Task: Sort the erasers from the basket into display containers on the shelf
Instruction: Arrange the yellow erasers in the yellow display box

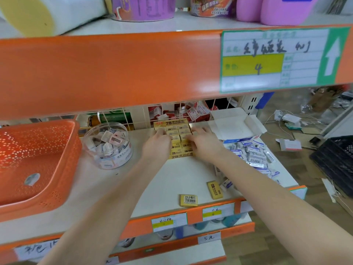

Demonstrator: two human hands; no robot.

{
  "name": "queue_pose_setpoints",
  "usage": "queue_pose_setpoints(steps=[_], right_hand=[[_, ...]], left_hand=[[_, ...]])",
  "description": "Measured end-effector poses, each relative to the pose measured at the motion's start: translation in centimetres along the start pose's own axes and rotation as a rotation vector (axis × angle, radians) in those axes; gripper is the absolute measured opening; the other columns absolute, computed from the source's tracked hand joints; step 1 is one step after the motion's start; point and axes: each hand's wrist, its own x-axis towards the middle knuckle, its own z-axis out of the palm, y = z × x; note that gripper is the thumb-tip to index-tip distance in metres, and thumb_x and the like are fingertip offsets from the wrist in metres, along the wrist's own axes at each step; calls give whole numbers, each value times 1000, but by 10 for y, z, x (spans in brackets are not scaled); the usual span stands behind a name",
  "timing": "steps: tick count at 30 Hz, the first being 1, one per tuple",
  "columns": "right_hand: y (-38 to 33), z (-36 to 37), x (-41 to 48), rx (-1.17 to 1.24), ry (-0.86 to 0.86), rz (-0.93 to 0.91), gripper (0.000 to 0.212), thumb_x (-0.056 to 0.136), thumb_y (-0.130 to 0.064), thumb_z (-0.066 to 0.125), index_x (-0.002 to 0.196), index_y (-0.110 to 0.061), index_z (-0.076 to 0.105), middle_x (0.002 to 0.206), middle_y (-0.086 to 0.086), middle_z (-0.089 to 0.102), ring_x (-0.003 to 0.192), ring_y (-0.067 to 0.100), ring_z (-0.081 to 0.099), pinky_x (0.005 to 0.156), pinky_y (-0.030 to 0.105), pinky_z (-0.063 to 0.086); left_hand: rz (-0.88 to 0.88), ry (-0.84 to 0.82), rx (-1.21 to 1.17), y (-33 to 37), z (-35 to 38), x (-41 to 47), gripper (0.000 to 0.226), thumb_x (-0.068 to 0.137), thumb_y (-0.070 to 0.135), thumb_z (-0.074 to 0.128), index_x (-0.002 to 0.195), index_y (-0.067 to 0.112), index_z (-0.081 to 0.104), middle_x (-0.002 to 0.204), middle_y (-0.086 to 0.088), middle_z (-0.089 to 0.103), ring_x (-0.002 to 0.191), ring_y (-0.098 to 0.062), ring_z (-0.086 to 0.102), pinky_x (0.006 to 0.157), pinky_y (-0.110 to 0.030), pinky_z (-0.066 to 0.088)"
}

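A yellow display box of 2B erasers (176, 138) sits at the back middle of the white shelf (181, 175). My left hand (159, 143) rests against the box's left side and my right hand (202, 142) against its right side, fingers lying over the packed erasers. Two loose yellow erasers lie near the shelf's front edge: one with a barcode up (188, 200), one angled (214, 189). The orange perforated basket (38, 159) stands at the left with one small eraser (32, 179) inside.
A clear round tub of small erasers (108, 145) stands between basket and box. A white carton with many blue-and-white erasers (252, 152) fills the shelf's right part. An orange upper shelf edge (114, 69) hangs overhead. A black crate (336, 159) is on the floor at right.
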Motion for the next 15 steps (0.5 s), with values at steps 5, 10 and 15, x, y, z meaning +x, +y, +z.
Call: queue_pose_setpoints(steps=[5, 10, 15], right_hand=[[5, -13, -28, 199, 144, -9, 40, 92, -9, 43, 129, -18, 57, 143, 8, 42, 129, 33, 30, 105, 41, 33], [27, -33, -64, 330, 227, -150, 26, 86, 0, 57, 104, -10, 72, 109, 8, 67, 102, 25, 58, 91, 29, 43], [29, -36, -100, 266, -175, -171, 34, 87, -3, 53, 113, -22, 68, 112, -7, 66, 89, 3, 54, 86, 17, 42]], left_hand=[[24, -87, -12, -1, -5, -6, 38, 97, 28, 42, 133, 19, 50, 137, -6, 42, 126, -27, 37, 103, -42, 34], [190, -58, -364, 15, -27, -35, 39, 94, 31, 54, 132, 23, 52, 129, 4, 47, 118, -14, 46, 94, -25, 38], [328, -558, -474, 22, -35, -72, 34, 83, 43, 68, 116, 39, 59, 114, 20, 53, 103, 1, 51, 82, -14, 42]])
